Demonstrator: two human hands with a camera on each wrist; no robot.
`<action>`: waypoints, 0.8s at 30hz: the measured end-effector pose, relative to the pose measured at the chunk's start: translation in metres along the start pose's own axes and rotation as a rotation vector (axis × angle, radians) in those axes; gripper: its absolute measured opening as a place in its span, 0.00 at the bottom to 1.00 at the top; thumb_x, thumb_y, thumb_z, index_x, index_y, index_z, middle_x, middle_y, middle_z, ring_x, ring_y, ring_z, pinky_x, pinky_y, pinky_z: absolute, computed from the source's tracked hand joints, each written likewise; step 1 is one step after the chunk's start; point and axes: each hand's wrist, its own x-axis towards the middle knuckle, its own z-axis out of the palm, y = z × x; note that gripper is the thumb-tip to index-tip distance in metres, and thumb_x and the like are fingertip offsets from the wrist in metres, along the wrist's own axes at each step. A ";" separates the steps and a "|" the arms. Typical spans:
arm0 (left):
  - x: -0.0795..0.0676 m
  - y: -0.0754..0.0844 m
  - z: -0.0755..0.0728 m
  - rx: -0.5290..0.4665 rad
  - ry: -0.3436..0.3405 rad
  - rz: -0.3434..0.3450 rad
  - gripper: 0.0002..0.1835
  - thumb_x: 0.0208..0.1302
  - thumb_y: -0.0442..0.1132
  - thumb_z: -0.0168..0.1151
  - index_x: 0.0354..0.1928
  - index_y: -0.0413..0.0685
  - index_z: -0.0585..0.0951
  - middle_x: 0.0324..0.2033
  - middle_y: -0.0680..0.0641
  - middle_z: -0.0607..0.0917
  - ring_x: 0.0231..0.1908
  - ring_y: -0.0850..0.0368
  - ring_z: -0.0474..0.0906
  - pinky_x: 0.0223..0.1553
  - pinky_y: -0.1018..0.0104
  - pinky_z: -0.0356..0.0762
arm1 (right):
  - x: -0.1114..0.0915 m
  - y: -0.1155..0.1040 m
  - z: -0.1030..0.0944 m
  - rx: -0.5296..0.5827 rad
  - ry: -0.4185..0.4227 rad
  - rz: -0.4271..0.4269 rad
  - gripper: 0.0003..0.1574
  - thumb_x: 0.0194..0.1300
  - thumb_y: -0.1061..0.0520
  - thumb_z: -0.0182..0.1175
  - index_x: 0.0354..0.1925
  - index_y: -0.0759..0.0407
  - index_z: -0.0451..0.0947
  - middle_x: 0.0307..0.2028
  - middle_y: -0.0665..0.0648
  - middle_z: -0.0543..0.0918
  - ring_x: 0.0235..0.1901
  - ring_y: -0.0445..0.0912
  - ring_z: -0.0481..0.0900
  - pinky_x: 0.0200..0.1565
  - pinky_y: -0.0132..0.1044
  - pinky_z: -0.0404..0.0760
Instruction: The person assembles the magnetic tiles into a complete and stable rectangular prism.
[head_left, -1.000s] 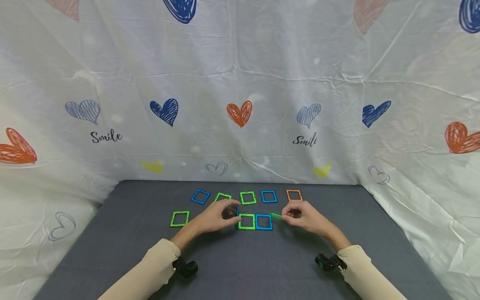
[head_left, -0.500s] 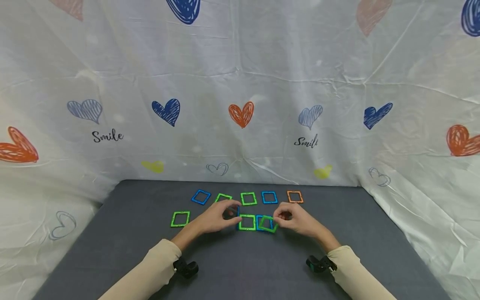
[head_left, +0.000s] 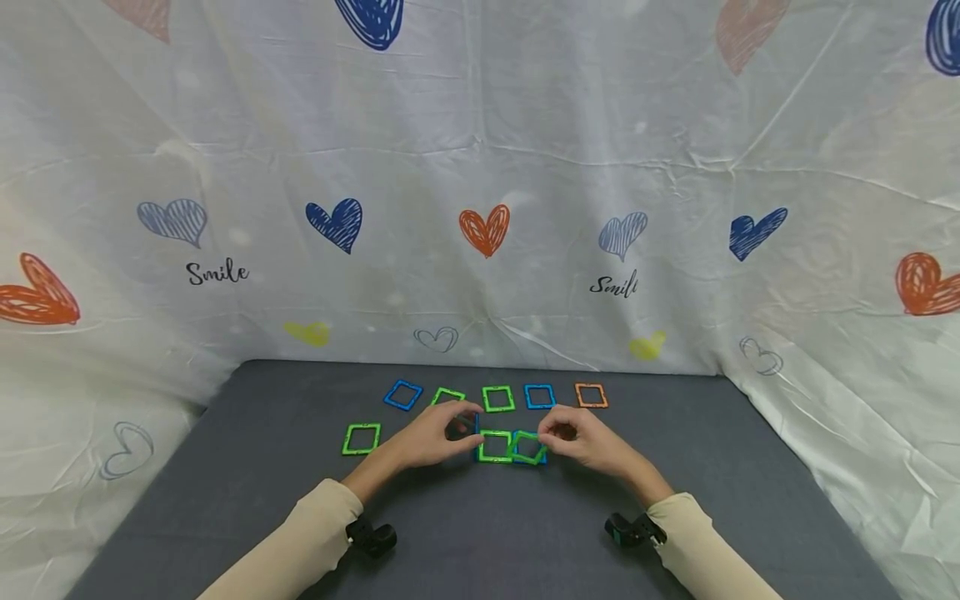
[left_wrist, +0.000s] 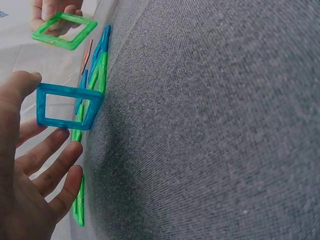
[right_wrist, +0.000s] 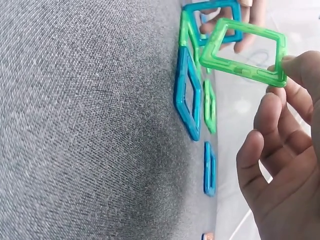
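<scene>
My left hand [head_left: 438, 433] holds a blue square magnetic tile [left_wrist: 70, 90] on edge, thumb against one side and fingertips against the opposite side. This tile stands at the left side of a green magnetic tile [head_left: 495, 459] lying flat on the table. Joined to the flat green one on its right is a flat blue tile [right_wrist: 180, 80]. My right hand [head_left: 581, 433] pinches another green square tile [right_wrist: 240, 74] by one corner between thumb and fingers. That green tile is tilted above the flat blue one, apart from the upright blue tile.
Across the back of the grey table [head_left: 480, 533] lie a blue tile [head_left: 396, 406], a green tile [head_left: 447, 390], another green tile [head_left: 499, 410], a second blue tile [head_left: 540, 407] and an orange tile [head_left: 592, 406]. One more green tile [head_left: 360, 452] lies left of my left hand.
My right hand has moved left with the green tile, from right of the flat blue tile to over it, and the tile has turned. My left hand keeps its hold on the upright blue tile.
</scene>
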 end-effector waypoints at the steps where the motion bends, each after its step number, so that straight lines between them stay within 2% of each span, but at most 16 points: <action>1: 0.000 0.000 0.000 -0.001 0.000 -0.001 0.29 0.73 0.51 0.63 0.67 0.40 0.75 0.58 0.41 0.80 0.47 0.51 0.83 0.46 0.56 0.81 | 0.000 -0.001 0.000 0.004 0.001 0.002 0.05 0.75 0.62 0.60 0.43 0.65 0.81 0.37 0.54 0.81 0.30 0.44 0.77 0.32 0.36 0.78; 5: 0.000 -0.001 0.000 -0.003 -0.001 -0.002 0.29 0.73 0.51 0.63 0.67 0.39 0.75 0.57 0.41 0.80 0.47 0.51 0.83 0.46 0.57 0.81 | 0.001 -0.002 0.001 0.029 -0.002 0.027 0.07 0.75 0.62 0.60 0.44 0.65 0.81 0.37 0.58 0.83 0.29 0.49 0.79 0.31 0.37 0.79; 11: 0.000 -0.001 0.001 -0.006 -0.001 -0.007 0.28 0.73 0.51 0.63 0.67 0.40 0.75 0.57 0.41 0.80 0.47 0.51 0.83 0.46 0.56 0.81 | 0.002 0.001 0.003 0.082 -0.013 0.063 0.06 0.74 0.65 0.60 0.45 0.68 0.81 0.38 0.61 0.83 0.29 0.59 0.81 0.32 0.46 0.82; 17: 0.000 0.000 0.001 -0.005 0.001 -0.008 0.28 0.73 0.50 0.63 0.66 0.39 0.75 0.57 0.41 0.80 0.47 0.51 0.83 0.46 0.56 0.81 | 0.004 0.002 0.007 0.083 0.002 0.045 0.04 0.73 0.68 0.60 0.44 0.66 0.82 0.37 0.65 0.83 0.31 0.52 0.82 0.33 0.38 0.81; 21: 0.001 0.000 0.000 -0.005 0.004 0.000 0.28 0.73 0.50 0.63 0.66 0.39 0.75 0.57 0.41 0.80 0.47 0.51 0.83 0.46 0.56 0.81 | 0.005 0.000 0.009 0.078 0.009 0.030 0.04 0.72 0.68 0.61 0.43 0.66 0.82 0.37 0.64 0.84 0.32 0.46 0.81 0.33 0.38 0.81; 24: 0.001 0.000 0.000 -0.003 0.007 0.014 0.28 0.73 0.50 0.63 0.66 0.39 0.75 0.56 0.40 0.80 0.46 0.51 0.83 0.45 0.58 0.81 | 0.007 -0.002 0.009 0.073 0.009 0.000 0.04 0.72 0.68 0.61 0.43 0.67 0.82 0.37 0.63 0.84 0.31 0.46 0.81 0.33 0.38 0.81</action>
